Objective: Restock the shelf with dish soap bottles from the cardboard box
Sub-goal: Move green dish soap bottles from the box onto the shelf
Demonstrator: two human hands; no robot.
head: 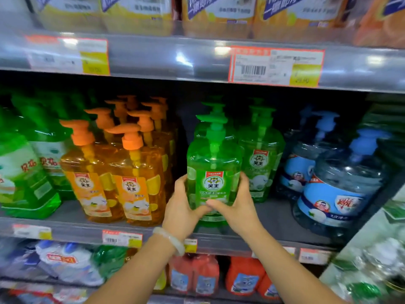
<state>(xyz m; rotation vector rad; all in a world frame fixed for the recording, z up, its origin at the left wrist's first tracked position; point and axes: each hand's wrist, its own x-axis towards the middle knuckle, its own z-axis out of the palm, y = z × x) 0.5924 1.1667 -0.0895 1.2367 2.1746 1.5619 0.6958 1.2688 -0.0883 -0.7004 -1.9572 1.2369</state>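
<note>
Both forearms, one pale bangle (169,240): two hands seating a green dish soap bottle at the shelf's front edge.

Left hand (183,210) and right hand (235,207) each curl round a lower side of the green pump bottle (214,172), thumbs meeting across the foot of its label. Bottle: upright, label outward, base at or just above the middle shelf (274,218), ahead of a row of like green bottles (260,159); orange bottles (133,181) to the left, blue jugs (337,189) to the right. Cardboard box: not in view. Advice: keep the grip low and even, settle the base flat, slide it back until it touches the green bottle behind, keep the pump clear of the rail above, label square to the front edge, then let go.
</note>
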